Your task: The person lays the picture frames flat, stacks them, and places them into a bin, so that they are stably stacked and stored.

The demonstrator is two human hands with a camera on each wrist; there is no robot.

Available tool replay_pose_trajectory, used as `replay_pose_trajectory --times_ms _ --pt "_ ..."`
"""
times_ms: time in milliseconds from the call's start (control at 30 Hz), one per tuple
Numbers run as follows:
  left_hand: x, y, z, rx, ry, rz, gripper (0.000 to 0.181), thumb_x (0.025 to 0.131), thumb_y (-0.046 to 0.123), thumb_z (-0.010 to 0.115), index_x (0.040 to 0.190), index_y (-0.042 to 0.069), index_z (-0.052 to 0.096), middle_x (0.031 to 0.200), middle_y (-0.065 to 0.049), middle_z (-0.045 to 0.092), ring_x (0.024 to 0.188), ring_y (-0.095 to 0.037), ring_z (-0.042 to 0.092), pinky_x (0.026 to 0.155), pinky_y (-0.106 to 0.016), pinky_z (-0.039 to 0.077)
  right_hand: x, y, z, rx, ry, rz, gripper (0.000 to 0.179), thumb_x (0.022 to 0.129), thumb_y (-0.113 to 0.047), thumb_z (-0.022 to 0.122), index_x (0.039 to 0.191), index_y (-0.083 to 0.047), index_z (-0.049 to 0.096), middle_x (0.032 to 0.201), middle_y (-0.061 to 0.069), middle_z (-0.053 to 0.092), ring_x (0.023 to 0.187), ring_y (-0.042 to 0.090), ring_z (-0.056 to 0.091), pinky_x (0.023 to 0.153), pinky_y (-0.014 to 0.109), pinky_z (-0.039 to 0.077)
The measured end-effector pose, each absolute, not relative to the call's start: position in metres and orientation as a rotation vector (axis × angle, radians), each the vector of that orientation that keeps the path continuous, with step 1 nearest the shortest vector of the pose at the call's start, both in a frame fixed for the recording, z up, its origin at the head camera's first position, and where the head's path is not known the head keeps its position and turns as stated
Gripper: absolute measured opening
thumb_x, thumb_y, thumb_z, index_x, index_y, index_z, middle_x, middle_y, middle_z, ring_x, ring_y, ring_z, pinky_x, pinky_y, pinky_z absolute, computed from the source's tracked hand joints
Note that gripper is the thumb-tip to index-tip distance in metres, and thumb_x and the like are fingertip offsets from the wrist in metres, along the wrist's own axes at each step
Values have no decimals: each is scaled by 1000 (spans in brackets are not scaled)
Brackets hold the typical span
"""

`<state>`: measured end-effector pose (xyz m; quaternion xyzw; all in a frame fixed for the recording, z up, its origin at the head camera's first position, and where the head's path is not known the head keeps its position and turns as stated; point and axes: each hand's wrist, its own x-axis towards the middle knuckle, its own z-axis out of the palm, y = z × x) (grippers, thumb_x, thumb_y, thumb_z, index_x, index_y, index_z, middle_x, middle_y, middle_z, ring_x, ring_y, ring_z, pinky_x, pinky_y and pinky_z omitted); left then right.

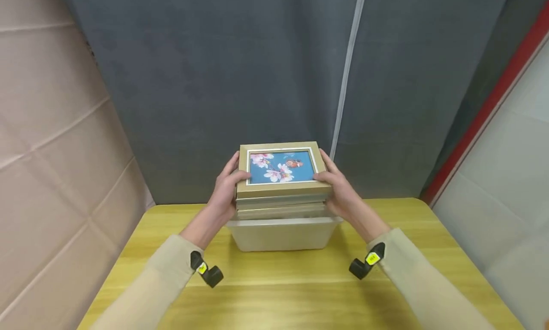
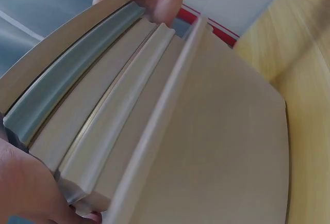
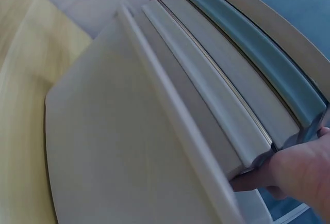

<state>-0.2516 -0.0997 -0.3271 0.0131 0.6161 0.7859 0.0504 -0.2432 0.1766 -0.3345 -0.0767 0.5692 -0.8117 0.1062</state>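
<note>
A stack of several picture frames stands at the mouth of a whitish plastic bin [image 1: 283, 237]. On top lies a gold picture frame [image 1: 285, 191] with a blue picture of pink blossoms. Below it, the wrist views show a blue-grey frame [image 2: 72, 74] and paler frames [image 3: 227, 69]. My left hand [image 1: 225, 189] grips the stack's left side, thumb on the top frame's edge. From the right, my right hand [image 1: 340, 189] holds it the same way. In the right wrist view, fingers [image 3: 252, 180] reach under the lower frames. The bin's rim hides part of the stack's underside.
The bin stands on a yellow wood-grain table [image 1: 274, 296], near its back edge. Behind hangs a dark grey curtain [image 1: 223, 82]. Pale panels stand at the left [image 1: 55, 130] and right [image 1: 502, 192], the right one bordered by a red strip [image 1: 484, 111].
</note>
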Motion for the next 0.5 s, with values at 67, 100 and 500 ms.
replay_pose_trajectory --times_ms 67,100,500 --pt "-259 -95 -333 -13 1883 2383 84 91 10 62 163 33 26 164 9 29 131 -25 45 98 -36 45 -249 178 -340 -203 1706 -2373 90 93 -7 49 165 -38 5 167 12 12 132 36 39 99 42 41" --pt "-262 -93 -336 -32 1879 2375 84 91 10 61 163 33 26 164 8 29 131 -25 46 98 -35 45 -251 179 -342 -186 1716 -2365 90 92 -7 49 165 -36 5 166 13 14 128 35 41 96 40 43" --pt "-273 -104 -359 -36 1922 2237 85 96 12 61 165 35 16 166 -2 26 130 -26 47 97 -32 45 -262 170 -360 -69 1779 -2257 91 88 -9 54 164 -36 12 151 19 31 108 29 54 83 39 51"
